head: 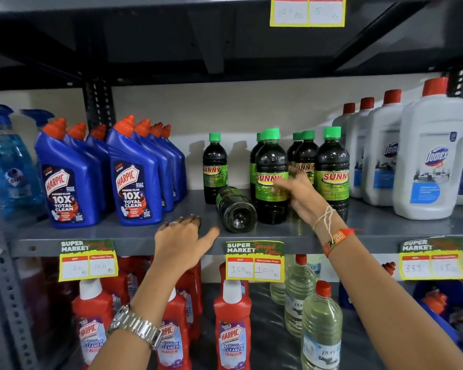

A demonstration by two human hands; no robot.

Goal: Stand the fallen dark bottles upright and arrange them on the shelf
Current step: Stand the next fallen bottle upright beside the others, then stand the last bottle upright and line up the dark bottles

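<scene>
Several dark SUNNY bottles with green caps stand on the grey shelf (134,236). One dark bottle (234,209) lies on its side, its base toward me. My right hand (297,193) holds the label area of an upright dark bottle (271,180) at the front of the group. Another upright bottle (215,169) stands alone to the left, and one (332,169) stands at the right. My left hand (183,239) rests flat on the shelf's front edge, fingers apart, just left of the fallen bottle and not touching it.
Blue Harpic bottles (134,177) fill the shelf's left side, white Domex bottles (433,161) the right. Price tags (254,263) hang from the shelf edge. Red Harpic bottles (233,329) and clear bottles (321,329) stand on the shelf below. Another shelf is overhead.
</scene>
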